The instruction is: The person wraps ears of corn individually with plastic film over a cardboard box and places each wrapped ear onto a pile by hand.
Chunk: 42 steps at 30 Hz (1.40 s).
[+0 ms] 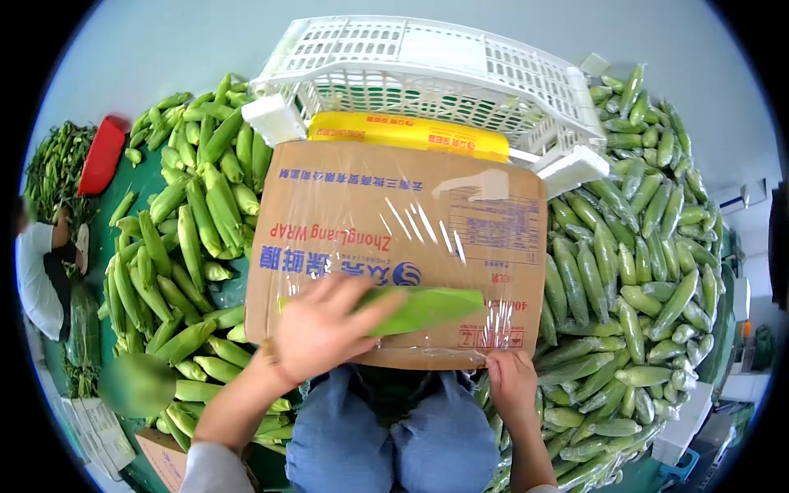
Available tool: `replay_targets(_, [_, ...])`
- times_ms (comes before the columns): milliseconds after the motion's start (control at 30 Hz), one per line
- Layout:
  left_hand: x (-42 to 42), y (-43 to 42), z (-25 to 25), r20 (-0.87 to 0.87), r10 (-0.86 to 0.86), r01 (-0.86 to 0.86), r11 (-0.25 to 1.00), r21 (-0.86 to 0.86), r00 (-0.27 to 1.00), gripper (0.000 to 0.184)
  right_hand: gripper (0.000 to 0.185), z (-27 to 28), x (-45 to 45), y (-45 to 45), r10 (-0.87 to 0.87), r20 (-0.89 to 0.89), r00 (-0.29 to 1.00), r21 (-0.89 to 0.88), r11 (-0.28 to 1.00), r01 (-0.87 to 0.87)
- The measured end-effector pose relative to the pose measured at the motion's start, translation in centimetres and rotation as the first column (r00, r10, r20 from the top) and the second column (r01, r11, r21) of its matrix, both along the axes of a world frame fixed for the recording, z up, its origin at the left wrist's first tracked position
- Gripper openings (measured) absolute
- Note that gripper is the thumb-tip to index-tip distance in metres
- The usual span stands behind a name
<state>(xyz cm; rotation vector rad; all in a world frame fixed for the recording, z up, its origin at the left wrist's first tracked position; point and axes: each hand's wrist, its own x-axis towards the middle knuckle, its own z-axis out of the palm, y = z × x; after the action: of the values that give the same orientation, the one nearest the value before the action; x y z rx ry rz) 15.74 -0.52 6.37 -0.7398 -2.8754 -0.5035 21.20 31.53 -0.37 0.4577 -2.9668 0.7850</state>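
A green ear of corn in its husk (431, 311) lies crosswise on clear plastic wrap (427, 222), which is stretched over a cardboard box (329, 193) in front of me. My left hand (325, 324) is closed over the left end of the ear, its fingers slightly blurred. At the box's near right corner, my right hand (511, 382) pinches the edge of the wrap. The yellow wrap roll (411, 135) sits along the far side of the box, between two white foam blocks (274, 120) (573, 169).
Unwrapped corn (189, 222) is heaped on the left, film-wrapped corn (625, 279) on the right. Behind the roll stands a white plastic crate (436, 45). At far left are a person (41, 279), a red container (103, 156) and a pile of greens (57, 168).
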Motion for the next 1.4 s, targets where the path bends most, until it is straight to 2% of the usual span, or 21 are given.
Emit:
replay_targets(33, [-1.2, 1.5, -0.8, -0.010, -0.123, 0.122, 0.991, -0.053, 0.992, 0.063, 0.010, 1.0, 0.1, 0.1, 0.003, 0.085, 0.996, 0.051, 0.999, -0.007])
replay_targets(67, [-1.9, 2.3, -1.7, 0.027, -0.139, 0.140, 0.990, -0.034, 0.990, 0.063, 0.010, 2.1, 0.0, 0.5, -0.046, 0.236, 0.971, -0.216, 0.971, 0.099])
replay_targets(133, [-3.2, 3.4, -3.1, 0.106, -0.174, 0.175, 0.985, 0.002, 0.979, 0.062, 0.010, 3.8, -0.4, 0.9, 0.002, 0.521, 0.854, -0.627, 0.679, 0.381])
replay_targets(167, [-3.5, 3.2, -3.1, 0.168, -0.178, 0.178, 0.984, 0.012, 0.970, 0.060, 0.017, 4.3, -1.9, 0.2, 0.056, 0.449, 0.892, -0.794, 0.484, 0.369])
replay_targets(233, [-3.2, 3.5, -3.3, 0.073, -0.177, 0.172, 0.983, 0.067, 0.982, 0.060, 0.031, 3.0, -5.4, -3.3, 0.009, 0.165, 0.986, -0.708, 0.697, 0.112])
replay_targets(300, [-2.7, 2.6, -4.8, -0.181, -0.127, 0.141, 0.988, 0.067, 0.975, 0.058, 0.044, 0.6, -9.4, -7.2, 0.197, -0.142, 0.970, -0.158, 0.963, -0.219])
replay_targets(400, [3.2, 0.3, -6.6, -0.102, 0.356, -0.295, 0.877, 0.379, 0.929, 0.053, 0.049, -1.2, -11.8, -8.0, 0.227, -0.178, 0.958, -0.001, 0.973, -0.231])
replay_targets(467, [6.8, -2.3, -8.2, 0.040, 0.365, -0.367, 0.929, 0.056, 0.930, 0.042, 0.046, -1.5, -12.6, -8.0, 0.221, -0.228, 0.948, 0.007, 0.974, -0.226])
replay_targets(500, [6.7, -4.2, -8.7, 0.032, 0.283, -0.285, 0.949, 0.138, 0.959, 0.031, 0.044, -1.5, -13.0, -8.2, 0.221, -0.269, 0.937, 0.003, 0.973, -0.229])
replay_targets(567, [4.0, -6.1, -6.7, 0.353, 0.479, -0.594, 0.672, 0.442, 0.804, 0.020, 0.037, -1.1, -13.4, -8.7, 0.222, -0.357, 0.907, -0.009, 0.970, -0.241])
replay_targets(633, [-2.8, -6.1, -2.6, 0.054, 0.384, -0.353, 0.773, 0.526, 0.922, 0.010, 0.035, -1.5, -14.2, -8.7, 0.280, -0.391, 0.877, -0.006, 0.952, -0.307])
replay_targets(700, [-9.2, -5.5, -3.0, -0.088, 0.147, -0.104, 0.920, 0.379, 0.985, 0.009, 0.034, -2.3, -14.5, -8.5, 0.289, -0.414, 0.863, -0.019, 0.945, -0.326])
replay_targets(767, [-13.2, -4.3, -6.0, 0.353, -0.125, 0.078, 0.986, 0.146, 0.927, 0.018, 0.032, -2.8, -15.3, -8.4, 0.277, -0.444, 0.852, -0.036, 0.945, -0.326])
replay_targets(933, [-5.5, -0.2, -2.4, 0.475, 0.035, 0.008, 0.996, -0.088, 0.879, 0.039, 0.032, -1.2, -12.9, -7.9, 0.299, -0.159, 0.941, 0.005, 0.953, -0.302])
replay_targets(1067, [2.1, 1.0, -2.0, 0.281, 0.030, -0.020, 0.999, -0.041, 0.959, 0.067, 0.037, 0.3, -9.3, -8.6, 0.326, 0.071, 0.943, 0.003, 0.945, -0.327])
replay_targets(1100, [2.5, 1.3, -2.1, 0.258, 0.061, -0.050, 0.997, -0.052, 0.964, 0.070, 0.037, 1.5, -9.5, -8.8, 0.240, 0.318, 0.917, 0.027, 0.965, -0.262])
replay_targets(1167, [-0.5, 1.2, -3.2, 0.258, 0.104, -0.080, 0.992, -0.103, 0.960, 0.076, 0.041, 2.0, -10.6, -9.3, 0.269, -0.011, 0.963, 0.033, 0.963, -0.268])
replay_targets(1200, [-3.1, 1.0, -4.2, 0.115, 0.150, -0.135, 0.982, -0.129, 0.982, 0.079, 0.046, 2.3, -11.2, -9.5, 0.274, -0.182, 0.944, 0.036, 0.962, -0.272])
replay_targets(1300, [-14.4, -0.7, -5.6, -0.094, 0.096, -0.104, 0.990, -0.094, 0.991, 0.080, 0.070, 1.3, -14.0, -11.1, 0.481, -0.288, 0.828, 0.205, 0.876, -0.438])
replay_targets(1367, [-19.3, -0.3, -6.9, 0.202, -0.032, 0.074, 0.977, -0.200, 0.979, 0.079, 0.074, 0.6, -17.7, -12.3, 0.521, -0.423, 0.742, 0.275, 0.853, -0.443])
replay_targets(1400, [-21.2, 0.0, -6.2, 0.275, -0.014, 0.089, 0.961, -0.262, 0.961, 0.081, 0.071, 0.7, -19.5, -12.8, 0.529, -0.337, 0.779, 0.276, 0.846, -0.455])
